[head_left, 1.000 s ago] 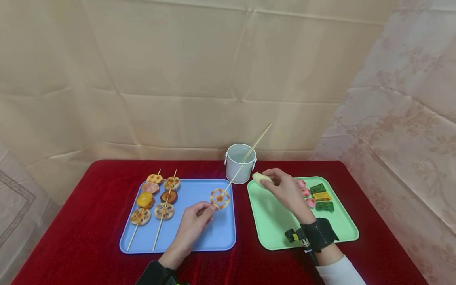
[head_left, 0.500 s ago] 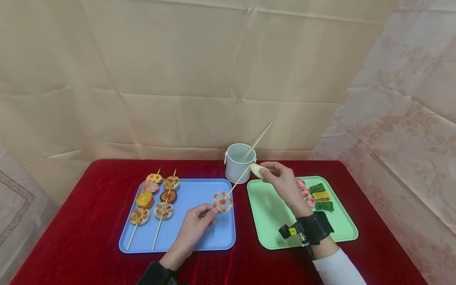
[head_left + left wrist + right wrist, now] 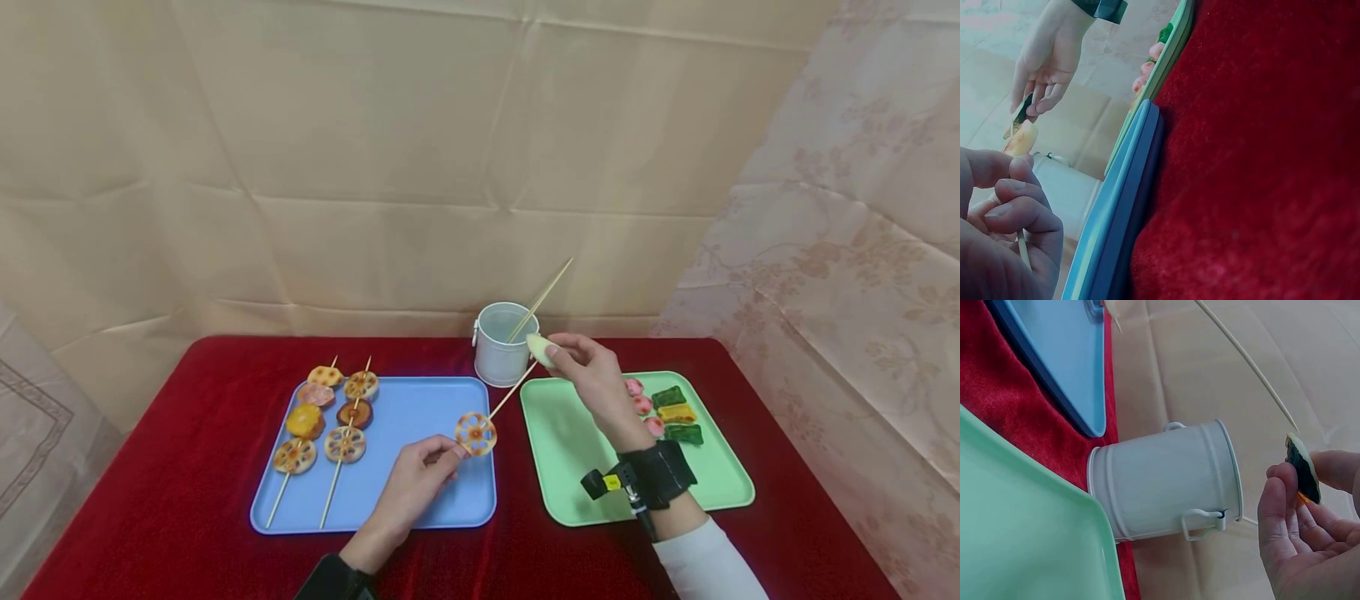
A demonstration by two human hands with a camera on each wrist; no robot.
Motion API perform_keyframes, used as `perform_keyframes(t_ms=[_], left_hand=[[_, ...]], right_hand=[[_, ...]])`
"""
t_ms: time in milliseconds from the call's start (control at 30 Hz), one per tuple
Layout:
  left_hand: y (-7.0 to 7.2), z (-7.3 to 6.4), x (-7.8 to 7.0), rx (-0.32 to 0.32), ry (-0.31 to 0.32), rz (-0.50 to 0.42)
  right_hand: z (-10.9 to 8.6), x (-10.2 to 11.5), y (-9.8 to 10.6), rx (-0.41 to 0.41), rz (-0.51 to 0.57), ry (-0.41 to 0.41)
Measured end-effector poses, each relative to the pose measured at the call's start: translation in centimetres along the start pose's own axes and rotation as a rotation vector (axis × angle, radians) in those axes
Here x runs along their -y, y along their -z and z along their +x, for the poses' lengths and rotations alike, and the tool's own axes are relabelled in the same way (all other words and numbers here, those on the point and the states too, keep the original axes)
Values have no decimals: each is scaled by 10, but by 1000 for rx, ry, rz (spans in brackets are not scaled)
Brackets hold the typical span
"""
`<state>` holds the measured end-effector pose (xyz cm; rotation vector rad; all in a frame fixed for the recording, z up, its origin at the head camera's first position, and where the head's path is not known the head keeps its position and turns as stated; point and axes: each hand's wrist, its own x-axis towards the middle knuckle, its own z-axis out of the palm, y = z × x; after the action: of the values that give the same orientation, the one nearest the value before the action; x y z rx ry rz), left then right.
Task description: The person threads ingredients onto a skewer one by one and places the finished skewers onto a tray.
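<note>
My left hand (image 3: pixel 416 483) holds a bamboo skewer (image 3: pixel 513 389) above the right end of the blue tray. A browned lotus root slice (image 3: pixel 476 433) is threaded on it, just beyond my fingertips; in the left wrist view the stick also runs through the curled fingers. My right hand (image 3: pixel 596 383) pinches a pale wedge (image 3: pixel 542 348) over the green tray's far left corner. Its dark green rind (image 3: pixel 1302 470) faces the right wrist camera. The skewer's pointed tip (image 3: pixel 1296 428) lies close to the wedge's edge; whether they touch I cannot tell.
On the blue tray (image 3: pixel 420 392), two loaded skewers (image 3: pixel 330 496) lie at the left. The green tray (image 3: pixel 558 467) carries pink balls (image 3: pixel 643 406) and green and yellow pieces (image 3: pixel 677 413). Behind, a white bucket (image 3: pixel 498 358) holds sticks leaning right. Red cloth covers the table.
My left hand has moved right and slightly nearer, carrying the skewer and lotus slice. The right hand has shifted a little left with the wedge, bringing wedge and skewer tip together.
</note>
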<state>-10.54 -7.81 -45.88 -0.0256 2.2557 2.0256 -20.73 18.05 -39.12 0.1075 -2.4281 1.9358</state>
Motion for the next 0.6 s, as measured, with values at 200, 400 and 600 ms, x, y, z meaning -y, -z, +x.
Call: perform_keyframes(t_ms=[200,400,600], left_hand=[[-1,1,1,-5,7,10],[-1,0,-1,-7,9,4],[0,-1,-2,-2,4,11]], right_hand=[[-1,0,-1,14,-5,17],[-3,0,-4,25,5,33],[-6,-3,-8,51,24,58]])
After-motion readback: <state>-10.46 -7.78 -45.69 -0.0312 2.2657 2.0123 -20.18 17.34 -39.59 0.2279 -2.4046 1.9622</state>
